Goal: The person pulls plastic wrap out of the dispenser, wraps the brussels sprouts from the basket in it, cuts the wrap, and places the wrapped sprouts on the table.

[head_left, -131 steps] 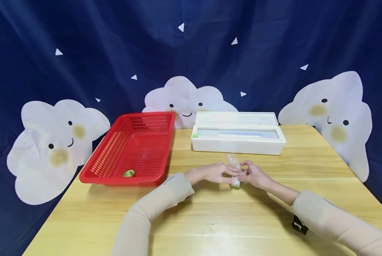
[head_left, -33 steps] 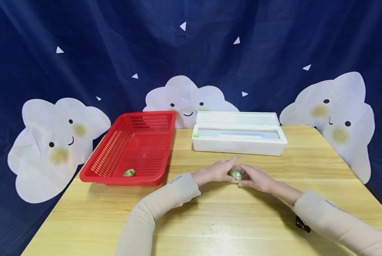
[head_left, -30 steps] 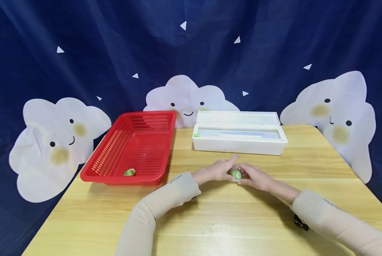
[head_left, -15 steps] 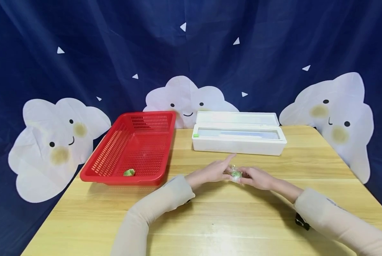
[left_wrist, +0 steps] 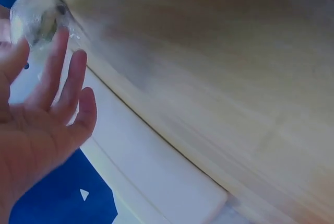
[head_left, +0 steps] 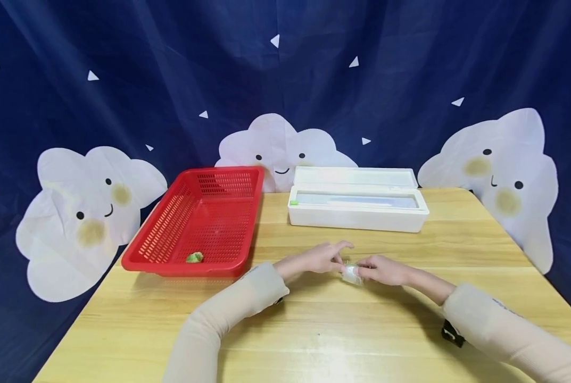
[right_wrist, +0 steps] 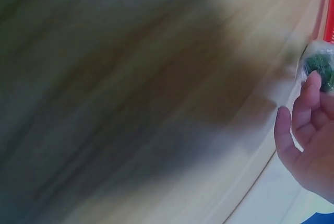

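A small green vegetable wrapped in clear cling film [head_left: 351, 275] is between both hands, above the middle of the table. My left hand [head_left: 320, 258] pinches its left side with thumb and index finger. From the right, my right hand [head_left: 388, 271] holds it between thumb and fingers. The left wrist view shows the shiny wrapped ball [left_wrist: 35, 18] at the left fingertips, the other fingers [left_wrist: 75, 72] spread apart. Dark green shows through the film on the bundle [right_wrist: 320, 65] at the edge of the right wrist view, by the right hand [right_wrist: 313, 135].
A red plastic basket [head_left: 242, 260] stands at the left with one small green vegetable piece [head_left: 195, 257] near its front. Behind the hands lies a long white box [head_left: 357, 217], lid raised, a green tab [head_left: 294, 202] at its left end. A blue cloud-print curtain [head_left: 400, 80] hangs behind the wooden table [head_left: 323, 340].
The loose film seen earlier is now gathered round the vegetable as a compact bundle. Over the last second both hands turned it, so whitish film faces the head camera instead of green.
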### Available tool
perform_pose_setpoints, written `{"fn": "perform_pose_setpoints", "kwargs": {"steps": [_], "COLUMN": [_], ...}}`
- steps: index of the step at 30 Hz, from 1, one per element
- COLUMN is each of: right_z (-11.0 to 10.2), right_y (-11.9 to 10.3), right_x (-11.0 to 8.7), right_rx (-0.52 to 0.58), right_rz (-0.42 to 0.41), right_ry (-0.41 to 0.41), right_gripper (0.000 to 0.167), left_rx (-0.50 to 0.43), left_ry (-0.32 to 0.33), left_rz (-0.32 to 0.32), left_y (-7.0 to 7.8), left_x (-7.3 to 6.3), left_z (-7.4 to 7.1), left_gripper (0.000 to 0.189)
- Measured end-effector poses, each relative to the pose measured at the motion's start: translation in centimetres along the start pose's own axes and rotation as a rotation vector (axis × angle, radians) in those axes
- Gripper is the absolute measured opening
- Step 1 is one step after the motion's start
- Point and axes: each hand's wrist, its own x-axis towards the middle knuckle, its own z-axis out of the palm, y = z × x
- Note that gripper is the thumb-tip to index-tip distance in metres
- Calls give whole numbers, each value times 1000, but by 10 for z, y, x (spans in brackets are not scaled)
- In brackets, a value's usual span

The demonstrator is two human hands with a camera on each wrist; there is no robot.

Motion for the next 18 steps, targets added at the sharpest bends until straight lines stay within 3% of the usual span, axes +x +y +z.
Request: {"fn": "perform_pose_setpoints", "kwargs": {"steps": [5, 8, 11, 14, 18], "right_z": [-1, 0, 2, 5, 10], "right_y": [1, 2, 2, -1, -10], "right_x": [4, 6, 8, 8, 2], "right_rx": [-10, -16, -55, -202, -501], "right_rz": [52, 65, 69, 45, -1], "right_ry": [121, 186, 244, 317, 362], "right_gripper": [40, 35, 35, 36, 39], "left_rx": [76, 132, 162, 151, 147], "left_ry": [180, 217, 224, 231, 237], "left_rz": [35, 43, 10, -21, -37], "left_y": [4, 7, 8, 9, 10], "left_x": [4, 7, 9, 10, 11], "left_z": [7, 12, 16, 16, 13], "left_gripper": [47, 39, 33, 29, 27]}}
